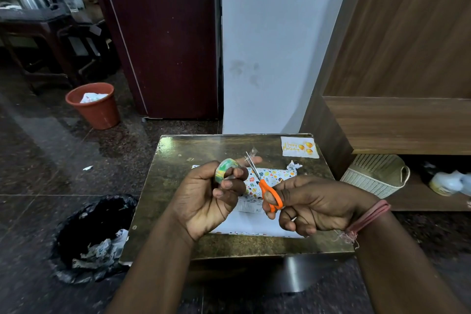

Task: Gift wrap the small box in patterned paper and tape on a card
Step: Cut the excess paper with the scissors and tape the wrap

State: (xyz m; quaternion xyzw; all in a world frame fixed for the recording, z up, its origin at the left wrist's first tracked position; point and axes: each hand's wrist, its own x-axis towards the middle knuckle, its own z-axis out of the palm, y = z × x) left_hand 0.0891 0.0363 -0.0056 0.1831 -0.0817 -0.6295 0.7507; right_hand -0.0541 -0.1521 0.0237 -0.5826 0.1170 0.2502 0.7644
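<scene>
My left hand [211,199] grips a roll of clear tape [225,169] with a green and yellow core, and its forefinger stretches a strip of tape out to the right. My right hand [313,204] holds orange-handled scissors [265,186] whose blades point up-left at that strip. Under both hands lies the small box wrapped in patterned paper [272,176], on a sheet of the same paper [252,224] with its white side up. A "Happy Birthday" card [299,147] lies at the table's far right corner.
The small table [178,160] has a shiny mottled top. A paper scrap [294,166] lies near the card. A black bin bag [94,234] with paper waste sits on the floor at left, a red bucket [93,106] farther back, a white basket [377,174] at right.
</scene>
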